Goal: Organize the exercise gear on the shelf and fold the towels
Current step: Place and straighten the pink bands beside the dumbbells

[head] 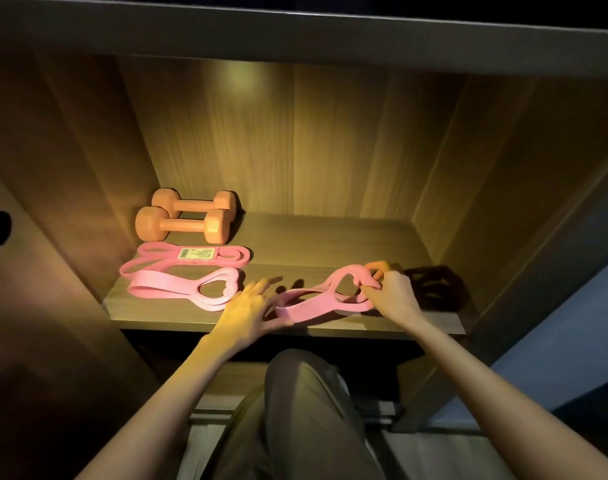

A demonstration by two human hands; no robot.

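Two orange dumbbells [183,221] lie side by side at the back left of the wooden shelf [330,244]. In front of them lie a pink resistance band with a label [188,259] and a second folded pink band [191,289]. A third pink band [316,301] lies near the shelf's front edge between my hands. My left hand [249,311] holds its left end, thumb under the strap and fingers spread above it. My right hand [391,292] pinches the looped right end.
The shelf sits in a wooden cabinet with side walls close on the left and right and a board overhead. A dark object [434,287] lies in shadow at the shelf's right. My knee [302,393] is below the front edge.
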